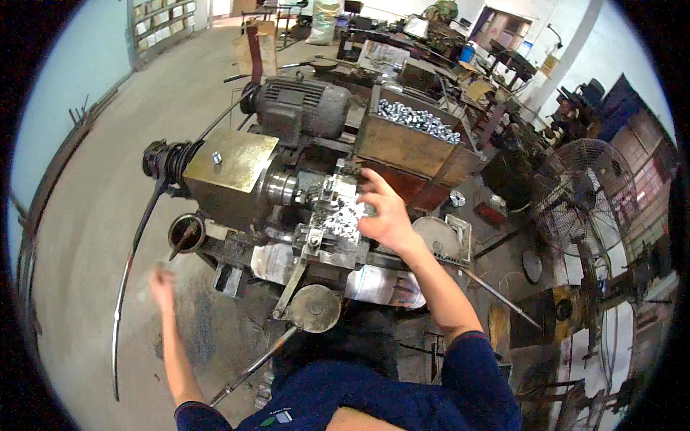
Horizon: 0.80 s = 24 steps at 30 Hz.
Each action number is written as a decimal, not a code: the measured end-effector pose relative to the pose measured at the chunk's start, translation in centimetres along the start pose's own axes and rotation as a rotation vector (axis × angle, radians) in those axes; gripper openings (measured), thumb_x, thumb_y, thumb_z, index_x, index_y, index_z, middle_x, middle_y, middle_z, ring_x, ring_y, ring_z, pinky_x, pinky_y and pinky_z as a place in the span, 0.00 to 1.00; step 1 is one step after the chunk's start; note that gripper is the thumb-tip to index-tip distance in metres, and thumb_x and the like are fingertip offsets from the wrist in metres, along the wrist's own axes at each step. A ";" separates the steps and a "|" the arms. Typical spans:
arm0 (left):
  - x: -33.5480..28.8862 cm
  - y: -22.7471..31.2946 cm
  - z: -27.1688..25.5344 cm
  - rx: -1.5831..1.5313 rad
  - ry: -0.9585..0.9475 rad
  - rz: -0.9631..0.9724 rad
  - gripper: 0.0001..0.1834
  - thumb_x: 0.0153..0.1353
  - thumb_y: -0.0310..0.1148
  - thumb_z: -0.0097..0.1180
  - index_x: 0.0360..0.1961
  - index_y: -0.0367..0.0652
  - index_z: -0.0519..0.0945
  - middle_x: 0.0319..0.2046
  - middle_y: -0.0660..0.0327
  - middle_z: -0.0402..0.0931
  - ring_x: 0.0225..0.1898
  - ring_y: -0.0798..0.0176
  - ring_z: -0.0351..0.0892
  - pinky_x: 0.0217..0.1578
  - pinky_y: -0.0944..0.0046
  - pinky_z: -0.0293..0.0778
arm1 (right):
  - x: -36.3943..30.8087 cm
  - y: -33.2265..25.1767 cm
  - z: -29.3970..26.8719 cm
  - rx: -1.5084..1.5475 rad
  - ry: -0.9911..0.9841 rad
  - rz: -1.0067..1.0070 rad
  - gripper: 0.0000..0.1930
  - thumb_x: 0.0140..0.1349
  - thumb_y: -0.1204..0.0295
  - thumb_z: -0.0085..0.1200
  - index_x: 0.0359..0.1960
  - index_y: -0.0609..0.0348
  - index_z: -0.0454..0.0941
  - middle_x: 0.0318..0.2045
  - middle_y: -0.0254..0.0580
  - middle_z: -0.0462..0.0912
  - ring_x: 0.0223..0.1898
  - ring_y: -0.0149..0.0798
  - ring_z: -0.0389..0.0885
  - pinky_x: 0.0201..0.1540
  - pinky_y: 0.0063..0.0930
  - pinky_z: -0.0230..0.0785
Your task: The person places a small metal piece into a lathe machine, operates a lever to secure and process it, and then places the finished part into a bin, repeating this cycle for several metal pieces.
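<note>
My right hand [387, 215] hovers over the right side of a small lathe's carriage [338, 219], its fingers apart and nothing visible in them. Bright metal chips cover the carriage under it. Left of the chips is the steel chuck [282, 188], fixed to the headstock with its brassy top plate [233, 159]. One small shiny metal part [217, 158] sits on that plate. My left hand [164, 281] hangs at the left, smeared by motion. Just above it is a round dark pot [186, 231] with a brown stick-like tool [184, 241] leaning in it; a small gap shows between tool and hand.
A wooden bin [410, 147] heaped with shiny metal parts stands behind the carriage, beside a grey motor [302, 108]. A long rod [128, 287] slants down at the left. A round-ended lever [316, 309] juts toward me. At the right stands a large caged fan [583, 194].
</note>
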<state>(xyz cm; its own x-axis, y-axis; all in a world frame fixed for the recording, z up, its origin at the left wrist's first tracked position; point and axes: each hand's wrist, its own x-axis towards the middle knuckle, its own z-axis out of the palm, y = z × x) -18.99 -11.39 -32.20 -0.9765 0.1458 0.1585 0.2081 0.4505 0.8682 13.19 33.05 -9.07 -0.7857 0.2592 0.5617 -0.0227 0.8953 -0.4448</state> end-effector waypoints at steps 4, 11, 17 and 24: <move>-5.0 -3.5 11.2 0.605 -0.527 0.085 0.30 0.42 0.42 0.63 0.46 0.36 0.72 0.33 0.46 0.76 0.38 0.47 0.77 0.36 0.55 0.72 | -7.6 2.5 -5.2 -0.189 -0.051 0.284 0.15 0.33 0.73 0.55 0.29 0.63 0.79 0.56 0.50 0.65 0.46 0.49 0.73 0.50 0.34 0.66; 0.6 0.5 12.3 1.160 -0.731 0.477 0.12 0.47 0.35 0.56 0.36 0.51 0.79 0.33 0.56 0.78 0.35 0.53 0.78 0.35 0.53 0.72 | -24.7 10.5 -14.6 -0.592 -0.048 0.779 0.20 0.33 0.72 0.55 0.35 0.61 0.80 0.53 0.50 0.69 0.49 0.50 0.72 0.50 0.32 0.66; -2.0 -0.3 8.7 0.836 -0.423 0.125 0.17 0.46 0.39 0.57 0.39 0.50 0.79 0.29 0.54 0.78 0.35 0.53 0.77 0.36 0.54 0.72 | -38.1 15.7 -21.3 -0.865 -0.349 1.538 0.27 0.44 0.59 0.56 0.49 0.53 0.72 0.54 0.45 0.69 0.53 0.49 0.68 0.55 0.37 0.62; -4.9 -8.0 0.2 0.672 -0.553 -0.172 0.18 0.47 0.37 0.55 0.40 0.41 0.79 0.23 0.51 0.78 0.21 0.58 0.79 0.25 0.61 0.74 | -43.0 11.9 -18.4 -0.966 -0.231 1.506 0.16 0.38 0.67 0.56 0.33 0.59 0.76 0.29 0.52 0.80 0.35 0.51 0.79 0.38 0.41 0.72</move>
<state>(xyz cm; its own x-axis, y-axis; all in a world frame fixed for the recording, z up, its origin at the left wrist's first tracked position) -15.84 -15.57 -40.03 -0.8672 0.3546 -0.3497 0.2190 0.9021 0.3718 58.08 39.20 -25.72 0.1474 0.9885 -0.0335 0.9800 -0.1414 0.1399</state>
